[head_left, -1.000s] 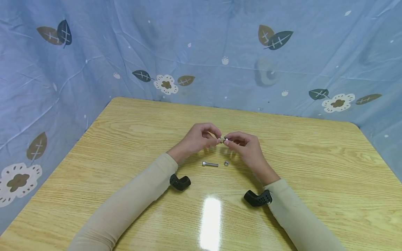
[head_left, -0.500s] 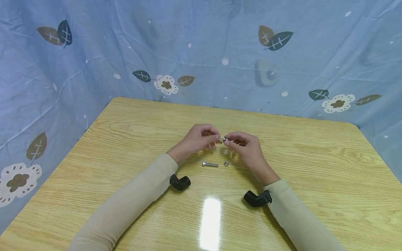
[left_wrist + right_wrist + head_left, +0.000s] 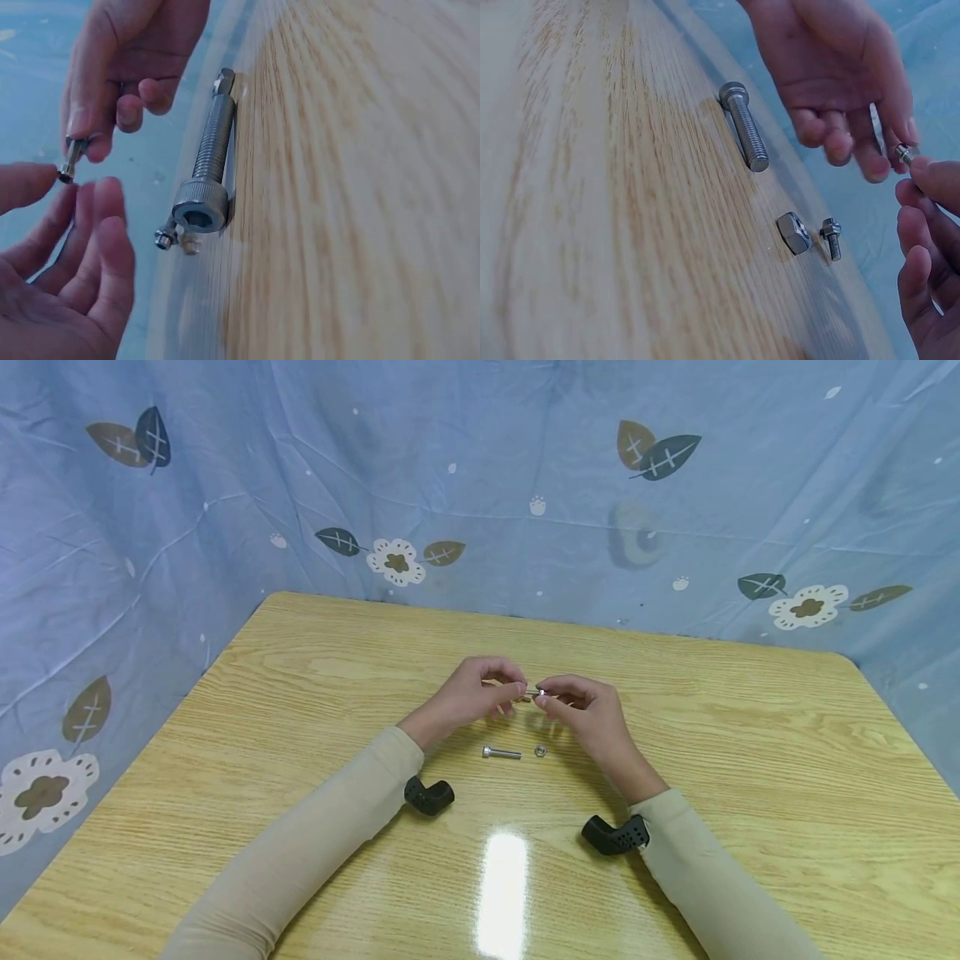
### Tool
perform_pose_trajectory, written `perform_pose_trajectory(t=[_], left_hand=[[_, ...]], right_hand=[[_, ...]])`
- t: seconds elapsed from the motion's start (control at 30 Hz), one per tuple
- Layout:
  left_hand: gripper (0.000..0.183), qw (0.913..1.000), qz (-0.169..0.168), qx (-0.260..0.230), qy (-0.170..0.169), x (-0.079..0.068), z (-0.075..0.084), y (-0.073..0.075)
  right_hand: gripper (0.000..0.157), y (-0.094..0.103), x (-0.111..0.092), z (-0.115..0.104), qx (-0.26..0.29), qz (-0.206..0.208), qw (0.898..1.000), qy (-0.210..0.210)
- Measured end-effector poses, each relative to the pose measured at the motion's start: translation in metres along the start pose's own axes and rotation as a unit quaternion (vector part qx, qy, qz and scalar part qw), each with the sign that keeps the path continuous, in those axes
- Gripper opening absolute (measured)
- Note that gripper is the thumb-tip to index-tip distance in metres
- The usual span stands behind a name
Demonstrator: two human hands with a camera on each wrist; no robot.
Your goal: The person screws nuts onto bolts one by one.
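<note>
My left hand [image 3: 483, 689] and right hand [image 3: 588, 706] meet above the far middle of the table. Between them is a small metal bolt [image 3: 73, 159], pinched at one end by each thumb and fingers. In the right wrist view its head [image 3: 902, 151] sits at the left fingertips, and the other end is hidden by the right thumb. Whether a nut is on that end, I cannot tell. Below the hands lie a large socket head bolt [image 3: 502, 752] and a hex nut [image 3: 541, 751]. Another small bolt [image 3: 831, 238], with a collar or nut under its head, lies beyond them.
The wooden table [image 3: 337, 777] reaches back to a blue patterned curtain [image 3: 480, 485]. Black wrist mounts [image 3: 430, 797] sit at both sleeve cuffs. A bright glare patch [image 3: 503, 893] shows on the near tabletop.
My left thumb and fingers have shifted slightly left and down along the held bolt. The right hand and the things on the table look the same.
</note>
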State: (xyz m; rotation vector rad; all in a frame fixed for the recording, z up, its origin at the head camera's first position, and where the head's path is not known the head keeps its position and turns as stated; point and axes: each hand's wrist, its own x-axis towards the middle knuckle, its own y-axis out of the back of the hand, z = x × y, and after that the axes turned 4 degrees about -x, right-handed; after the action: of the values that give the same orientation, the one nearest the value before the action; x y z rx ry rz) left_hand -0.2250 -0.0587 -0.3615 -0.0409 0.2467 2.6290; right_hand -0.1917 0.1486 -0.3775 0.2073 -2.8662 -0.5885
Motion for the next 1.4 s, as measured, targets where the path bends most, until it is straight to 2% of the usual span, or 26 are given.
perform_pose_trajectory(t=[0.13,0.3,0.6,1.0,1.4], left_hand=[[0.018,0.9999,-0.010,-0.008,0.010,0.0009,-0.0017,0.0001],[0.015,0.9999,-0.002,-0.017,-0.002,-0.0001,-0.0011,-0.0006],[0.010,0.9995,0.016,0.006,-0.025,-0.0018,-0.0007,-0.0009],[0.013,0.9999,0.010,0.008,0.001,-0.0011,0.0006,-0.0004],[0.017,0.9997,0.011,-0.005,-0.021,-0.0018,0.0023,-0.0007]], right_hand=[[0.030,0.0000,-0.0001,0.0006,-0.006,0.004,1.000,0.000],[0.029,-0.0004,-0.0004,0.0016,0.001,0.003,1.000,-0.001],[0.027,-0.0012,0.0002,0.0014,0.010,-0.006,1.000,-0.001],[0.026,-0.0013,0.0006,0.0019,0.019,0.000,1.000,-0.004],[0.026,-0.0011,0.0002,0.0010,0.013,-0.002,1.000,-0.004]])
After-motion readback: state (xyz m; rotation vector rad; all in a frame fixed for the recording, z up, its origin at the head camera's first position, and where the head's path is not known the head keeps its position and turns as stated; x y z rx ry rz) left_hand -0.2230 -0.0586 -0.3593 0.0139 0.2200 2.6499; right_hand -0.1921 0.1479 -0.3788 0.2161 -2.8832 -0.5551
